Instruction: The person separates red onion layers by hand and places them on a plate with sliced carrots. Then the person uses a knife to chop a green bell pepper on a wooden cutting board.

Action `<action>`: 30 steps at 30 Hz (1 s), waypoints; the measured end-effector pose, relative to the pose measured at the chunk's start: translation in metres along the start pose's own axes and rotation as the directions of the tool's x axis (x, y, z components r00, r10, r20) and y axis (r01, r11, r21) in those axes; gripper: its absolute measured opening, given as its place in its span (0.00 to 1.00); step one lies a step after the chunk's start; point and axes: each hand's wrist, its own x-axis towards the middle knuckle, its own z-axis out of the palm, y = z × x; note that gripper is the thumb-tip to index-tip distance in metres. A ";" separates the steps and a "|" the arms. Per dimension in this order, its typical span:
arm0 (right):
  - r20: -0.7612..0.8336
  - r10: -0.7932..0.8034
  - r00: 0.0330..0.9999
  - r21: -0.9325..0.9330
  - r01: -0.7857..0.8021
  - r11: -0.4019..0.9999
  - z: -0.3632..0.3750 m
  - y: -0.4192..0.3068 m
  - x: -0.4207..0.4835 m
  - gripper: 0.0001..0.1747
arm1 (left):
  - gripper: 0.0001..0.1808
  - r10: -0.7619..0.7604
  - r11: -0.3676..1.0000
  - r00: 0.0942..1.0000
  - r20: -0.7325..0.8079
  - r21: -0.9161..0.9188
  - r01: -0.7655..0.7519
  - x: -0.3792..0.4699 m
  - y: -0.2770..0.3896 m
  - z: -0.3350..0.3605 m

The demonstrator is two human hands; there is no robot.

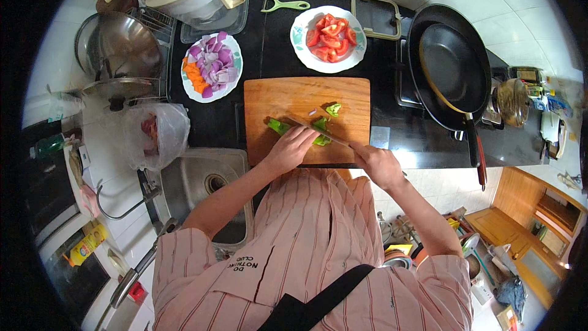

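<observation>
A wooden cutting board lies before me on the black counter. My right hand grips the handle of a kitchen knife, whose blade slants up and left across the board. My left hand presses on green pepper beside the blade, its fingertips bent; how firmly it grips is hidden. One piece of green pepper sticks out left of that hand, and cut green pepper lies at the blade's other side. Farther back on the board are the pepper's pale green core and a small purplish scrap.
Behind the board stands a plate of tomato wedges; a plate of chopped onion and carrot is at its left. A green peeler lies farther back. Stacked pans stand right, a sink near left, beside a plastic bag.
</observation>
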 end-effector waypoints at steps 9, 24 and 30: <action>-0.023 -0.033 0.999 0.007 0.033 0.999 0.013 -0.005 0.024 0.14 | 0.19 -0.021 0.998 0.998 -0.054 -0.057 0.018 -0.009 -0.010 0.012; -0.133 0.078 0.988 0.274 -0.039 0.961 0.018 0.020 0.027 0.15 | 0.19 -0.143 0.988 0.989 -0.043 -0.073 0.140 -0.010 0.004 -0.032; -0.181 0.140 0.973 0.254 -0.092 0.963 0.013 0.000 0.012 0.13 | 0.21 -0.214 0.968 0.965 -0.151 0.099 0.230 -0.010 0.003 -0.018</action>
